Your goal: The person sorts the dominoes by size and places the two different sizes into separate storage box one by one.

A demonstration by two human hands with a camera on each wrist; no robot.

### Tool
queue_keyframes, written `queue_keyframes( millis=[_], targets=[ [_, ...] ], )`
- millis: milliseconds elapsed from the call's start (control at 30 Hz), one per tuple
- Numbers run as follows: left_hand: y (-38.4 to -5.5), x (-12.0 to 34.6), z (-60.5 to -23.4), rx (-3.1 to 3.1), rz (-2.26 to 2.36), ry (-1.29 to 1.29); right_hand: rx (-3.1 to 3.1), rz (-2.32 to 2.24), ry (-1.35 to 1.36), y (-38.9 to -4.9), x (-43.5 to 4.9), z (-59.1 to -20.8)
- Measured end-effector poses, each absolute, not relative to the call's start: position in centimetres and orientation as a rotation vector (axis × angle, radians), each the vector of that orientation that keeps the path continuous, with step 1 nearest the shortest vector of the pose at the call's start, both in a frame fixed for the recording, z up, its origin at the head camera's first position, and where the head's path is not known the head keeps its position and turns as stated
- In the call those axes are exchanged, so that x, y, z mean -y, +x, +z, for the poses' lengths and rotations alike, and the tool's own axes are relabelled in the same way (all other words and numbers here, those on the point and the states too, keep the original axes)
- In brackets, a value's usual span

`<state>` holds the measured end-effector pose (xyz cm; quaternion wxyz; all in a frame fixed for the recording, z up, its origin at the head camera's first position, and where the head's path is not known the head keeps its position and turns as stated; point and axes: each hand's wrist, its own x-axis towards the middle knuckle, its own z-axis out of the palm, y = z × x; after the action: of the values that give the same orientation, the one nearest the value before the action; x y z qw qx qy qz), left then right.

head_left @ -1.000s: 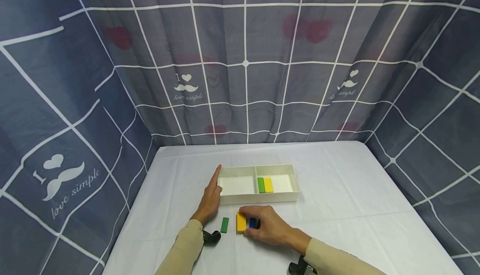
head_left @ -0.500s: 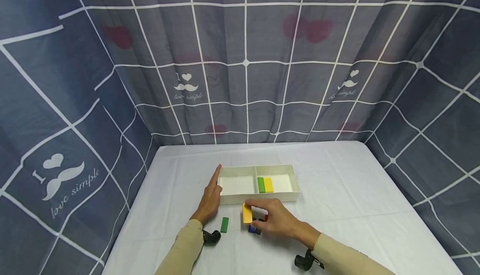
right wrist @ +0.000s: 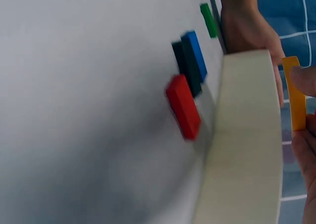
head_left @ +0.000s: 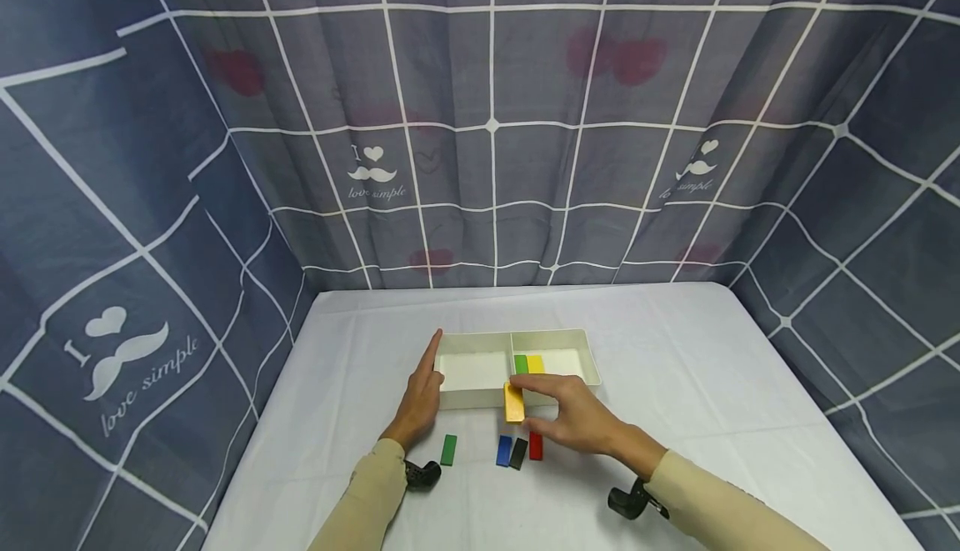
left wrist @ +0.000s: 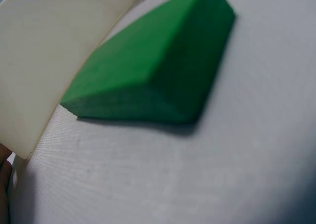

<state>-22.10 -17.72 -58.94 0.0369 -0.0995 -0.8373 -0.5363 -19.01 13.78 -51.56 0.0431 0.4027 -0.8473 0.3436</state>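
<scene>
My right hand (head_left: 573, 413) pinches an orange-yellow block (head_left: 513, 403) between thumb and fingers, raised in front of the white two-compartment box (head_left: 472, 399). In the right wrist view the block (right wrist: 295, 95) is upright, level with the box rim. My left hand (head_left: 418, 397) rests against the box's left end, index finger straight along it. The right compartment holds a green block (head_left: 521, 363) and a yellow block (head_left: 535, 363), partly hidden by the right hand. On the table before the box lie a blue block (head_left: 504, 451), a black block (head_left: 518, 454) and a red block (head_left: 536, 446).
Another green block (head_left: 448, 450) lies near the left wrist; it fills much of the left wrist view. A white cloth covers the table (head_left: 675, 368). Dark checked curtains (head_left: 450, 159) stand behind and on both sides. Each wrist wears a black camera (head_left: 628, 502).
My right hand has lifted the orange-yellow block off the table and carried it up and to the right, toward the box. The blue, black and red blocks are uncovered. My left hand stays put.
</scene>
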Motion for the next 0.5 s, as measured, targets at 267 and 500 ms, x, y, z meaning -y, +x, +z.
queue_keyframes(
  millis=[267, 500],
  targets=[
    [-22.3, 17.7, -58.8, 2.579, -1.639, -0.307, 2.581, 0.995, 1.162, -20.6, -15.7, -50.3],
    [-22.2, 17.7, -58.9, 2.573, -1.624, -0.315, 2.639, 0.991, 1.098, -22.1, -17.3, -49.6]
  ],
)
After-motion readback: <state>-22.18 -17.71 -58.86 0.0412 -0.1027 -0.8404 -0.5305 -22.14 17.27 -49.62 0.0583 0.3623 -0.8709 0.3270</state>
